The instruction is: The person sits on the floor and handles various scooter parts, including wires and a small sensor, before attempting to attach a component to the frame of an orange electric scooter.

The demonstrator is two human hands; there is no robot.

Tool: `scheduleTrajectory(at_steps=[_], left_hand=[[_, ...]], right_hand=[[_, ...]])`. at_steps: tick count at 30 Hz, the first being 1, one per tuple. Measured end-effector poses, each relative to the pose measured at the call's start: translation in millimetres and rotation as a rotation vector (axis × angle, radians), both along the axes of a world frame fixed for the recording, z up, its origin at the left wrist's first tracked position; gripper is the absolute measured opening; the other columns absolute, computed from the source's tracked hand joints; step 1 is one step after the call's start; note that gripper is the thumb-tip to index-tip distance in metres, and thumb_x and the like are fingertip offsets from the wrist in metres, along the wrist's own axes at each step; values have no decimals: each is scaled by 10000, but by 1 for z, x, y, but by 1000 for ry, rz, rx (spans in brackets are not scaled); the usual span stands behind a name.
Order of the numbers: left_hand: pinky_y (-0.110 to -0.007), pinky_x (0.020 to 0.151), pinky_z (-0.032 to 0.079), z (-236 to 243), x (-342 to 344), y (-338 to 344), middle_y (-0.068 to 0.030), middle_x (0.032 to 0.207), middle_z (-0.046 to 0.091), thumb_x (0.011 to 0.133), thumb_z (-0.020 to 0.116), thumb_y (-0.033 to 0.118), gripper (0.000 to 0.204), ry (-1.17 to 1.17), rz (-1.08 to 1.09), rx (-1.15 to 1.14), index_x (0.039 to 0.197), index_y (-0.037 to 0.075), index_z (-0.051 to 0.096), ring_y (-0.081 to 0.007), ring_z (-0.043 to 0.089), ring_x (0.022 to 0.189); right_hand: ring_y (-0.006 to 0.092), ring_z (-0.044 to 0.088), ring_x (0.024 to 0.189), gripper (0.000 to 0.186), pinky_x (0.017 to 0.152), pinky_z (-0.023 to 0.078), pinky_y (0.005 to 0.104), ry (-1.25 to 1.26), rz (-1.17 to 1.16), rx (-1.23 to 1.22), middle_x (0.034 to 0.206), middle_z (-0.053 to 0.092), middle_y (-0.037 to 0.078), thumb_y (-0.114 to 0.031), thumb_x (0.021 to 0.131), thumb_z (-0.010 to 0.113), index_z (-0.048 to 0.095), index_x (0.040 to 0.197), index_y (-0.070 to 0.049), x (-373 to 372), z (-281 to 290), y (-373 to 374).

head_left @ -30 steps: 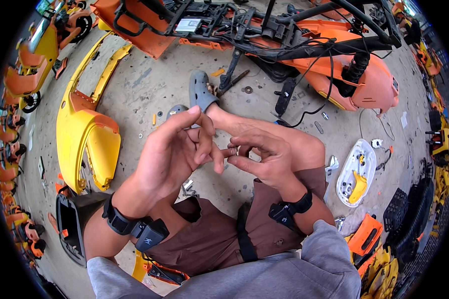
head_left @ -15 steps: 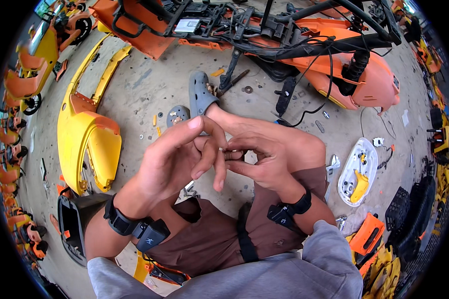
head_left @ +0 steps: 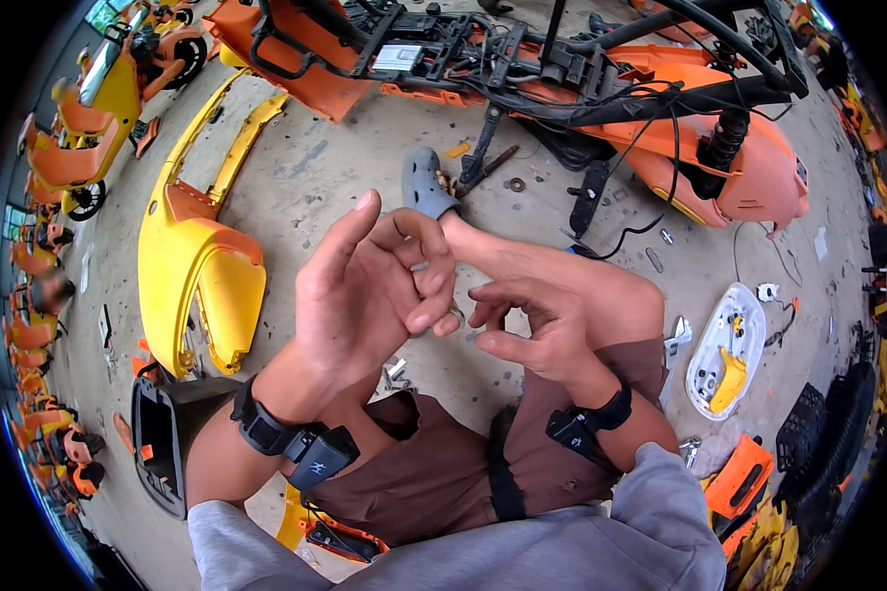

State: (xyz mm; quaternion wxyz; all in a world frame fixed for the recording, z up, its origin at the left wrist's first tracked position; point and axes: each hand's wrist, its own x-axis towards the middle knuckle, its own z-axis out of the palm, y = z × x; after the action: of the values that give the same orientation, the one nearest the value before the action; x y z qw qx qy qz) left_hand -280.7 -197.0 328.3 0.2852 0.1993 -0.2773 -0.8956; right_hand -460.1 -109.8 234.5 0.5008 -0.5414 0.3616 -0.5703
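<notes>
In front of me, above my lap, my left hand [head_left: 365, 286] is raised palm inward, its thumb up and its fingers curled. At the tips of its lower fingers sits a small shiny metal ring [head_left: 457, 316]; its exact kind is too small to make out. Just right of it hovers my right hand [head_left: 537, 330], its thumb and forefinger apart with nothing visible between them. A small gap separates the two hands. Black straps with boxes circle both wrists.
Ahead lies a stripped scooter frame [head_left: 522, 89] with orange panels and loose cables. A yellow body panel [head_left: 168, 266] rests at left, a white tray [head_left: 705, 389] of small parts at right. Near my left elbow stands a dark bin-like part [head_left: 158, 443]. Scooters line the left wall.
My right hand has moved away from the left and its pinch has loosened. The small metal ring now stays at the left fingertips. My view has shifted slightly left.
</notes>
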Motion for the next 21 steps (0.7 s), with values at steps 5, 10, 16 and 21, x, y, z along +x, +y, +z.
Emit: scheduleTrajectory(at_steps=[5,10,16,21], left_hand=[[-387,732,483,-3,-6,3,-173,1091,521,969,317,500,550,-75,20,-75,1048,0,532,-249,557,885],[-449,875,481,0,-14,7,-238,1262,464,980,286,502,580,-106,-4,-99,1112,-15,513,-321,525,1127],[-474,933,459,-4,-10,3,-255,1290,450,978,301,502,583,-57,-43,-88,1125,-20,514,-343,500,1185],[-487,972,428,-3,-12,5,-250,1322,433,974,317,501,576,-80,-46,-123,1126,-14,525,-343,494,1195]], right_hand=[[149,629,827,392,713,491,266,-55,-12,30,972,657,98,-13,748,748,615,1113,43,2,-4,2],[179,648,874,305,711,532,276,64,-59,40,1022,651,121,5,787,711,624,1073,67,1,-8,4],[192,655,873,286,652,556,259,-27,-40,190,1033,646,122,25,812,680,611,1083,80,2,-5,3],[186,628,927,302,717,541,277,-145,-15,110,1054,624,104,1,813,692,605,1094,72,4,-5,1]])
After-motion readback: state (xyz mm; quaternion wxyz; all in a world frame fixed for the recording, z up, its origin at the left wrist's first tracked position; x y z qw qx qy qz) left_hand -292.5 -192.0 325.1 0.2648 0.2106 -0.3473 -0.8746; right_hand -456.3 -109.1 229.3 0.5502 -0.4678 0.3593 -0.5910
